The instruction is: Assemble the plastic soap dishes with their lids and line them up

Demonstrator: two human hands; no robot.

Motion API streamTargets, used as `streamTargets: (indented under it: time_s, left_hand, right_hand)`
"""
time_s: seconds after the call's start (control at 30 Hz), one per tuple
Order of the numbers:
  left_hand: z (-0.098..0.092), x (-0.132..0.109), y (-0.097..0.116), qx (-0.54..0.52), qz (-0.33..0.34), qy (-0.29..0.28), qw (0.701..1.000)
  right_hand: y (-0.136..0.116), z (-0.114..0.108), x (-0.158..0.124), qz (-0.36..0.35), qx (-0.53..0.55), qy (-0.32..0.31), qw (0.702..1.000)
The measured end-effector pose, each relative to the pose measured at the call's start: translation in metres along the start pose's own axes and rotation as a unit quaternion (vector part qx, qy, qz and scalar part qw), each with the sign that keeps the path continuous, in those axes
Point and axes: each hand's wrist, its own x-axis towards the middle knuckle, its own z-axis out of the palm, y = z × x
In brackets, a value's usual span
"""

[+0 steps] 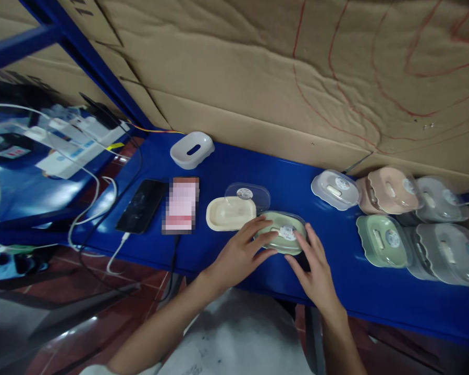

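A green soap box point(285, 246) with a clear lid and a white label sits at the front middle of the blue table. My left hand point(244, 252) grips its left side, fingers over the lid and thumb along the near edge. On the right end, my right hand point(312, 265) holds the box with its fingers curved round the corner. Just left of it lies an open cream soap dish point(214, 214). A loose clear lid point(260, 195) with a label rests partly over the back of that dish.
Several lidded soap boxes in grey, pink and green, among them a green one point(383, 240), stand at the right, some stacked. A white oval dish point(192, 150) is at the back left. Two phones, one a black phone point(140, 205), lie left, near cables and a power strip point(68, 156).
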Motion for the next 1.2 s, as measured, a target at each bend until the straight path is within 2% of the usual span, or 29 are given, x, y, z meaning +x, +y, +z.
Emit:
streamTargets:
  time_s: [0.1,0.43,0.7,0.97,1.1,1.2]
  left_hand:
    - [0.001,-0.006,-0.002,0.032,0.015,-0.027,0.999]
    - [0.002,-0.006,-0.007,0.039,0.042,-0.044,0.997]
    - [0.006,-0.017,-0.009,0.028,-0.020,-0.028,0.999]
    - [0.011,-0.021,-0.014,0.033,-0.012,-0.021,0.999]
    - [0.002,-0.021,-0.010,0.046,-0.021,-0.044,0.998]
    - [-0.013,-0.021,-0.009,0.095,-0.028,-0.015,0.995]
  right_hand:
    - [0.002,0.000,0.000,-0.022,-0.013,0.001,1.000]
    - [-0.003,0.001,-0.004,-0.036,-0.069,0.026,0.997]
    - [-0.006,0.001,-0.006,-0.054,-0.096,0.021,0.994]
    - [-0.004,0.003,-0.006,-0.064,-0.097,0.022,0.993]
    - [-0.004,0.001,-0.009,-0.067,-0.121,0.021,0.990]
    - [0.003,-0.008,-0.017,-0.055,-0.148,0.040,0.987]
